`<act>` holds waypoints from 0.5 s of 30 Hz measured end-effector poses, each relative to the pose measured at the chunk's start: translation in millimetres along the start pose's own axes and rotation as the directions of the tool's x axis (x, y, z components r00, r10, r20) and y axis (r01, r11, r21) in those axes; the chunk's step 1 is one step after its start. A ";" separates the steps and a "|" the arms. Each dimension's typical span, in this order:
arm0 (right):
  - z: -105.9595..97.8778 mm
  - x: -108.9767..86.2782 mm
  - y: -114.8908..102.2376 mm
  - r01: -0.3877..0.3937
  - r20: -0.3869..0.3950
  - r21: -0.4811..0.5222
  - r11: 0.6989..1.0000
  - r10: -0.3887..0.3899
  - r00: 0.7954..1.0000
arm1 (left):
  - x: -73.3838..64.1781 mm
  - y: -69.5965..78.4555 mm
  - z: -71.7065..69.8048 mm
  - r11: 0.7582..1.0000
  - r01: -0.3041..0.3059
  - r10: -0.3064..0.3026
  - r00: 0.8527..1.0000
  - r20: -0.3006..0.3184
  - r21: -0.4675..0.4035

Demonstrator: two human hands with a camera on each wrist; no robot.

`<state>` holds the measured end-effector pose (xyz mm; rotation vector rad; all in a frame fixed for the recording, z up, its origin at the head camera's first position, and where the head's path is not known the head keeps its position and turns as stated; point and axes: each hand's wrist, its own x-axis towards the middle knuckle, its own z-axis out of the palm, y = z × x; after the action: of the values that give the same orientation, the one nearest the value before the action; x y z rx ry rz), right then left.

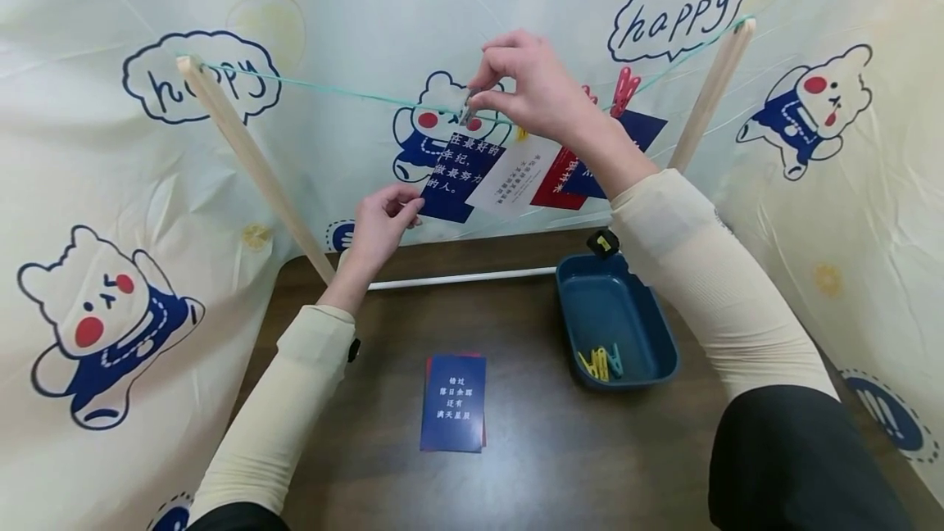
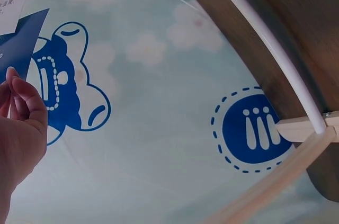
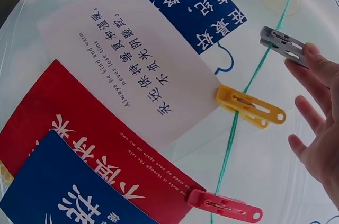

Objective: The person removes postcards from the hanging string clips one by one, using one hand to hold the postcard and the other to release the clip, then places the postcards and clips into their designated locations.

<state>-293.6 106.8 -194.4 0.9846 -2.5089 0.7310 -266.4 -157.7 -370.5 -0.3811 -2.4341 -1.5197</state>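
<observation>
My left hand (image 1: 383,224) pinches the lower left edge of a blue card (image 1: 457,179) with white writing, holding it below the green string (image 1: 332,90). Up at the string, my right hand (image 1: 534,88) pinches a grey clothespin (image 3: 283,45) between thumb and fingers. The clothespin's tip reaches over the string, a short way from the card's top edge in the right wrist view. Beside that card hangs a white card (image 3: 132,60) on a yellow clothespin (image 3: 249,107). A red card (image 3: 100,150) hangs by a pink clothespin (image 3: 225,205), overlapped by another blue card (image 3: 69,187).
Wooden posts (image 1: 254,166) hold the string at both ends, joined low down by a white rod (image 1: 465,278). On the table (image 1: 354,433) lies a small stack of cards (image 1: 453,404). A blue bin (image 1: 608,293) to its right contains several clothespins (image 1: 601,363).
</observation>
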 end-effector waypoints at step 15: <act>-7.2 -11.1 -12.4 0.058 -0.086 -0.035 0.998 -0.061 0.994 | -9.7 -6.3 -14.8 0.999 0.029 -0.028 0.999 -0.015 0.016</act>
<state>-276.2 109.1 -189.9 0.9907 -2.3988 0.6974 -258.4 -174.6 -372.8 -0.3323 -2.4494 -1.5075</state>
